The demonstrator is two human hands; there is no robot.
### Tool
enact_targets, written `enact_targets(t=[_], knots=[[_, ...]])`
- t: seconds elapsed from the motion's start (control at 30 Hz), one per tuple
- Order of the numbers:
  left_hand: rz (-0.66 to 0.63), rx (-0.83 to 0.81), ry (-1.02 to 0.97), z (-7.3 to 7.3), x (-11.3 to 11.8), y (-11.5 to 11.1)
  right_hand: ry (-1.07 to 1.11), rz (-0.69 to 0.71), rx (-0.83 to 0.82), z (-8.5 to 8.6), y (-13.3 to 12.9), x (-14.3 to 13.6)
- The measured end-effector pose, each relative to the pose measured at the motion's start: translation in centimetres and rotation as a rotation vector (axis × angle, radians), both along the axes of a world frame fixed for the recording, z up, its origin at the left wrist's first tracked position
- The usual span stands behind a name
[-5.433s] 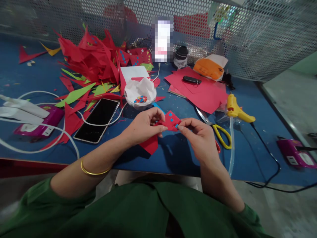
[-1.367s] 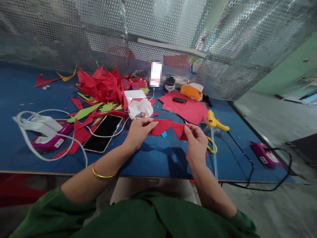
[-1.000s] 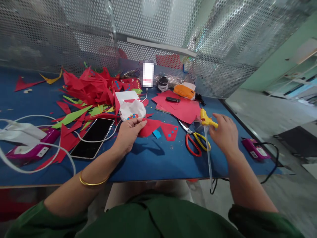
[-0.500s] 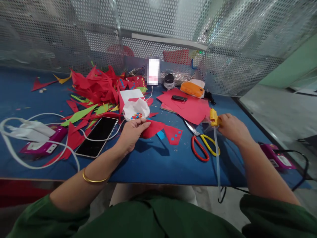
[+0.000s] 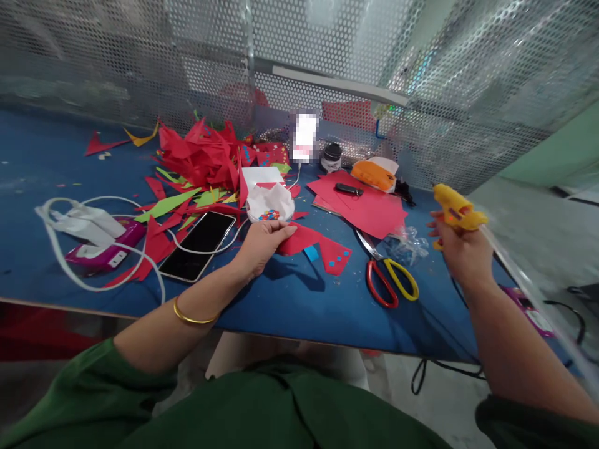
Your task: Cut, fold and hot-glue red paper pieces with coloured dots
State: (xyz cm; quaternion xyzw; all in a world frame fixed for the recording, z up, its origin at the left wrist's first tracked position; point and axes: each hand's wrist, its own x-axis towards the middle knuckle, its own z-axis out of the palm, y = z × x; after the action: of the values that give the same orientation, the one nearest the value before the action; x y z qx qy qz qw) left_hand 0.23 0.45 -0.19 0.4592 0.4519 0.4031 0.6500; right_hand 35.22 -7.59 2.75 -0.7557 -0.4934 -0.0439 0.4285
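Blue tabletop spreads before us, and behind it stands a perforated metal screen. At the far left we see a purple power strip with white chargers on it, and a white cable which makes loops around. Next to them lies a dark smartphone, and behind it is a heap of folded red paper with green strips in front. Then comes a bowl, lined with white paper, with small coloured pieces inside.

Just before this bowl, our left hand pinches one end of a red paper cutout between thumb and fingers. Its free end points to the right and carries blue squares; a blue slip shows at its lower edge. Farther back a lit phone stands upright. To the right are red sheets, an orange packet behind them, and scissors with open handles, beside clear plastic. At the right side, our right hand is closed around a yellow glue gun, whose nozzle is directed to the left.
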Motion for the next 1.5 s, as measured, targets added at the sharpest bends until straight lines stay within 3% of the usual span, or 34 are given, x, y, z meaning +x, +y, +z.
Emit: enact_targets(t=[0.1, 0.17, 0.23, 0.37, 0.5, 0.63, 0.77, 1.1, 1.5], knots=[[-0.003, 0.04, -0.013, 0.0, 0.0, -0.1, 0.499, 0.341, 0.135, 0.7, -0.1, -3.8], [-0.003, 0.067, -0.02, 0.0, 0.0, -0.2, 0.63, 0.497, 0.104, 1.1, -0.3, -6.7], [-0.004, 0.077, -0.013, 0.0, 0.0, -0.3, 0.685, 0.634, -0.031, 1.3, -0.5, -9.4], [-0.048, 0.054, 0.015, 0.2, 0.0, -0.3, 0.588, 0.819, -0.193, 0.9, -0.4, -13.3], [-0.057, 0.005, 0.003, 0.3, 0.0, -0.2, 0.436, 0.791, -0.164, -0.6, 0.0, -14.7], [-0.115, -0.019, -0.035, 0.4, -0.2, 0.0, 0.354, 0.711, -0.122, -2.5, -0.1, -14.1], [-0.153, -0.071, -0.028, 0.6, -0.2, 0.0, 0.265, 0.755, -0.184, -3.5, -0.5, -13.3], [-0.179, -0.09, -0.022, 0.2, -0.3, 0.0, -0.038, 0.797, -0.209, -2.4, -0.9, -14.0], [-0.21, -0.06, 0.044, 0.5, -0.3, -0.1, -0.112, 0.766, -0.206, -2.5, -0.8, -14.3]])
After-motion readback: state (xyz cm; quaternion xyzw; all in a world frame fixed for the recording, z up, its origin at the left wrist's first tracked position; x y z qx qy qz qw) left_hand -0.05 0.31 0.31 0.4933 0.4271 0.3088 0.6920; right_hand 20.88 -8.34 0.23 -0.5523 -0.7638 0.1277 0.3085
